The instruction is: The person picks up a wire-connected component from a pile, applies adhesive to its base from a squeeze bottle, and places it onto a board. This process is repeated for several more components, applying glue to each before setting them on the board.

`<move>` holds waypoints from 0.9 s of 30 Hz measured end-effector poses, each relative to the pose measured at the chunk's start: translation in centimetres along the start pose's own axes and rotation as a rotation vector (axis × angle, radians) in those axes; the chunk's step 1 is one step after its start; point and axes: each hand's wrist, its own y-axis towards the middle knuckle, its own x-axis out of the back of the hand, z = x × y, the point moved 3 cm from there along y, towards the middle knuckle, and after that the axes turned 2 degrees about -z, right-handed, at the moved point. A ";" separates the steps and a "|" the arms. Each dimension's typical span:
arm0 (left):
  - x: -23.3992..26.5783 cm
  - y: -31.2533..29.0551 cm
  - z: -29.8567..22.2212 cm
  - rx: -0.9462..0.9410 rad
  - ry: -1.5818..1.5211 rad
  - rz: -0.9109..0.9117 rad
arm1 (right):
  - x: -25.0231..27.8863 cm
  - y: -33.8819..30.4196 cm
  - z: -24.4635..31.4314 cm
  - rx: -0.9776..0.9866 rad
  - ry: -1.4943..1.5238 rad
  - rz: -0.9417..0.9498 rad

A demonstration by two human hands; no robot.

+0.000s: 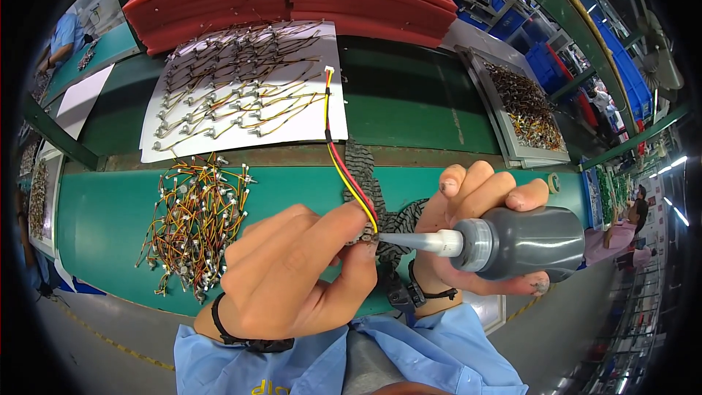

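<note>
My left hand (285, 274) is closed in a pinch on a small metal component with red, yellow and black wires (344, 172). Its wires rise away from my fingers to a white plug at the top. My right hand (475, 194) is wrapped round a dark grey squeeze bottle (541, 241), tilted on its side with its nozzle (417, 241) pointing left. The nozzle's tip is at the component, by my left fingertips; whether any liquid comes out cannot be seen. Left of my hands lies a tangled pile of similar wired components (194, 227).
Beyond, a white sheet (155, 139) bears rows of wired components, with stacked red foam trays (212, 11) behind. A tray (541, 155) of wired parts is at the right. A dark ridged strip (362, 164) lies on the green bench (102, 212). Other people are in the background.
</note>
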 end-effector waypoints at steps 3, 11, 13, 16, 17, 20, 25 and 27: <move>0.0 0.0 -0.1 -0.003 -0.010 -0.013 | -0.2 0.1 0.1 -0.006 -0.076 0.004; 0.0 -0.2 -0.3 -0.004 0.072 0.049 | 0.4 0.1 0.3 -0.018 0.050 0.000; 0.0 -0.3 -0.5 -0.013 0.108 0.077 | 0.4 0.0 0.3 -0.015 0.033 0.006; -0.1 -0.4 -0.5 -0.037 0.142 0.078 | 0.5 0.0 0.4 -0.022 0.012 0.015; -0.1 -0.4 -0.4 -0.057 0.157 0.066 | 0.5 0.0 0.4 -0.030 -0.001 0.020; -0.1 -0.4 -0.5 -0.072 0.167 0.055 | 0.5 0.0 0.5 -0.039 -0.013 0.016; -0.2 -0.3 -0.3 -0.066 0.134 0.035 | 0.7 0.0 0.5 -0.044 -0.017 0.009; -0.2 -0.2 -0.3 -0.068 0.124 0.025 | 0.7 0.1 0.5 -0.045 -0.017 0.015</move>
